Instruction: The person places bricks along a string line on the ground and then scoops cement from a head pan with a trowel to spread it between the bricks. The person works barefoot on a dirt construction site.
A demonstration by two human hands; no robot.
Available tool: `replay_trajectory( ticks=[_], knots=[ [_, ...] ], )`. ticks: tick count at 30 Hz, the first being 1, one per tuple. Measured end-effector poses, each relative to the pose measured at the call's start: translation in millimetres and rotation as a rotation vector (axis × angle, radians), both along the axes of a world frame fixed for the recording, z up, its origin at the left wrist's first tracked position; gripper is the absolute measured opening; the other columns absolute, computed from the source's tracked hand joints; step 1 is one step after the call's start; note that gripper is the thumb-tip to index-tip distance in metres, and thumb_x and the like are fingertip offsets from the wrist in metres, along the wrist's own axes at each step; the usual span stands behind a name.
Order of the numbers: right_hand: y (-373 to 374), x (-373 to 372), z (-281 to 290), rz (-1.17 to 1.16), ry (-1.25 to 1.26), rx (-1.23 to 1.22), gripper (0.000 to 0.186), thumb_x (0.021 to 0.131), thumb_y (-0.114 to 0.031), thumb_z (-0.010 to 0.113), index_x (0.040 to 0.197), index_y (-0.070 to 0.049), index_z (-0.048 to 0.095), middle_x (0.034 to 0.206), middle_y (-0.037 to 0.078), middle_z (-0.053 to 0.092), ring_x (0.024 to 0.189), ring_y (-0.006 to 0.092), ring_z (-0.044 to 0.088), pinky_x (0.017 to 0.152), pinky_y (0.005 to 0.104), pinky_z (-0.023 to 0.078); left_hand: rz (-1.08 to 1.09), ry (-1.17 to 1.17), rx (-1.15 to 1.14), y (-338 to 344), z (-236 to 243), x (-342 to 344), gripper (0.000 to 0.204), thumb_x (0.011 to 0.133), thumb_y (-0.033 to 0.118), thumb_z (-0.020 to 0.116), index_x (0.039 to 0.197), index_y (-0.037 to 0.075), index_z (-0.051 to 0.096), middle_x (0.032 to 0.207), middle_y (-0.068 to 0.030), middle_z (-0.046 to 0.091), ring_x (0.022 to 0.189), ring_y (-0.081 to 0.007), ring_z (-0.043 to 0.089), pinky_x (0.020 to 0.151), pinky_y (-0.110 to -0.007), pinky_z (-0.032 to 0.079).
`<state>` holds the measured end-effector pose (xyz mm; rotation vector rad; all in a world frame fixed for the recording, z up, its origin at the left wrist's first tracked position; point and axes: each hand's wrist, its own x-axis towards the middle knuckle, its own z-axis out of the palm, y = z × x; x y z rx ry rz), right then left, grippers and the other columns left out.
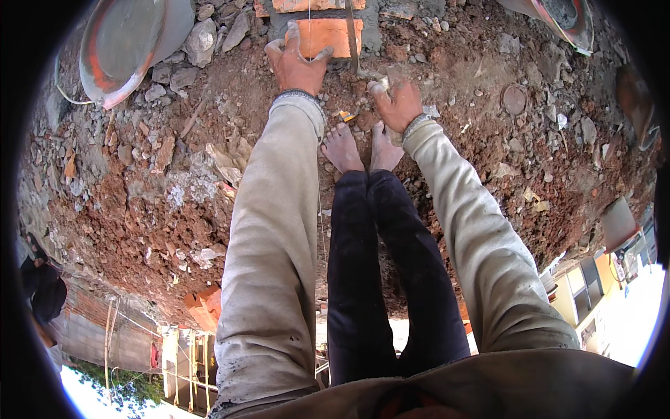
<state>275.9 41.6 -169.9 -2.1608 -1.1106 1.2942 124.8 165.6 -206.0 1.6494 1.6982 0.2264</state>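
Note:
My left hand (299,68) grips an orange brick (331,38), with its fingers and thumb spread over the near part. Grey mortar (371,35) lies along the brick's right side, and another brick (317,5) sits just beyond it. In my right hand (396,101) is the handle of a trowel (352,35). Its blade is seen nearly edge-on, standing close against the brick's right end. A thin string (310,24) runs lengthwise over the bricks and past my left fingers.
A large round pan of grey mortar (125,42) stands at the far left, another pan (558,17) at the far right. Stones (201,42) and rubble cover the reddish soil around my bare feet (343,148). Part of another person (43,283) shows at the left edge.

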Motion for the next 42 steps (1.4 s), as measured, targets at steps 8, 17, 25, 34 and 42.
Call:
replay_trajectory(
  ticks=[8,17,25,34,42],
  knots=[
    [6.6,-1.6,-4.2,0.012,0.089,-0.107,0.042,0.084,-0.033,0.052,0.11,0.001,0.05,0.091,0.031,0.06,0.09,0.0477,0.056,0.083,0.0522,0.044,-0.01,0.009,0.008,-1.2,-0.5,0.9,0.079,0.066,0.023,0.082,0.134,0.008,0.044,0.114,-0.0179,0.038,0.106,-0.0347,0.045,0.093,-0.041,0.04],
    [-60.0,12.0,42.8,-0.054,0.012,-0.083,0.046,0.084,-0.036,0.054,0.11,0.002,0.051,0.098,0.029,0.06,0.096,0.0464,0.056,0.086,0.048,0.044,-0.138,0.086,-0.026,2.3,36.4,13.7,0.088,0.071,0.034,0.078,0.141,0.008,0.031,0.133,-0.0268,0.03,0.123,-0.0416,0.035,0.103,-0.043,0.032],
    [-321.5,49.0,243.0,0.363,-0.048,-0.78,0.043,0.088,-0.036,0.045,0.116,-0.004,0.053,0.109,0.024,0.059,0.099,0.0403,0.058,0.087,0.0461,0.045,-0.078,-0.007,-0.9,-222.9,173.2,-196.2,0.079,0.077,0.033,0.074,0.137,-0.003,0.036,0.126,-0.0193,0.054,0.111,-0.0239,0.055,0.094,-0.036,0.044],
    [-408.2,52.4,445.4,0.154,-0.069,-0.796,0.041,0.089,-0.035,0.043,0.118,-0.008,0.056,0.12,0.016,0.058,0.103,0.0351,0.058,0.09,0.0456,0.044,0.218,-0.332,-0.053,-144.9,495.1,-277.3,0.016,0.072,0.008,0.073,0.085,0.006,0.063,0.079,-0.0028,0.061,0.07,-0.0101,0.053,0.063,-0.025,0.044],
    [-434.5,38.3,528.8,-0.133,-0.191,-0.842,0.042,0.087,-0.037,0.047,0.117,-0.009,0.056,0.119,0.016,0.058,0.103,0.0347,0.059,0.09,0.0452,0.045,-0.289,-1.22,1.172,14.8,1005.7,-168.2,0.051,0.087,0.013,0.054,0.135,0.002,0.038,0.125,-0.0205,0.049,0.118,-0.0313,0.048,0.095,-0.04,0.044]
  ],
)
